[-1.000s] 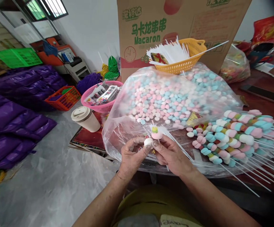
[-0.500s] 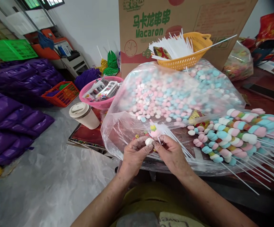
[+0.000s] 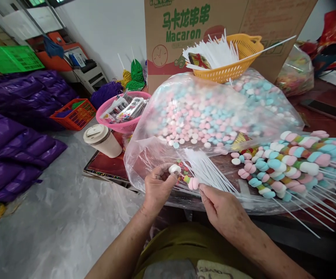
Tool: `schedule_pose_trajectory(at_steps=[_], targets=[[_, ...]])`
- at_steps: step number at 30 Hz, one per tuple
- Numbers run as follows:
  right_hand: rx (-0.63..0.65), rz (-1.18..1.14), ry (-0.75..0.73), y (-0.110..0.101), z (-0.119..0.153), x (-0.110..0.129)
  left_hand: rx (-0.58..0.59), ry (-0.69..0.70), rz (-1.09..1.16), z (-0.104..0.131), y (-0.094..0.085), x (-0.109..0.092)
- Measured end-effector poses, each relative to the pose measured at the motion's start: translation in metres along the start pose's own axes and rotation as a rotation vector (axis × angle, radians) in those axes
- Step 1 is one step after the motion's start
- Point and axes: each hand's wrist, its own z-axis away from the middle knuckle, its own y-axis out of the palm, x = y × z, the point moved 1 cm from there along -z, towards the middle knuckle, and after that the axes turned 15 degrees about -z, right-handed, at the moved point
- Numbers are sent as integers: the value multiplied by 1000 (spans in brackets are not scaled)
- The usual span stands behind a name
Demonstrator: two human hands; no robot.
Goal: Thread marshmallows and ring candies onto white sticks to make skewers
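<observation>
Between the thumb and fingers of my left hand is a white marshmallow. My right hand is closed on a candy skewer, pinching it just behind a pink marshmallow; yellow-green gummy pieces sit in front of the pink one. The skewer's tip points at the white marshmallow, and whether it has entered is hard to make out. Behind the hands, a bundle of white sticks lies on clear plastic, with small ring gummies near it.
A large clear bag of pastel marshmallows fills the table's middle, below a yellow basket of sticks. Finished-looking marshmallow skewers are piled at right. A lidded cup and a pink basket with packets stand at left.
My hands have moved apart from their close grip. The skewer has tilted from upright to nearly level, its tip toward the left hand, which still has the white marshmallow.
</observation>
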Motion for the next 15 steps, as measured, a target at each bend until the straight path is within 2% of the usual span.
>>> schedule_pose_trajectory(at_steps=[3, 8, 11, 15], targets=[[-11, 32, -18, -1, -2, 2, -21, 76, -143, 3, -1, 0], [-13, 96, -25, -1, 0, 2, -9, 155, -234, 3, -2, 4], [9, 189, 33, 0, 0, 5, -18, 211, -334, 6, -2, 6], [99, 375, 169, -3, -2, 16, -75, 344, -526, 10, -3, 8]])
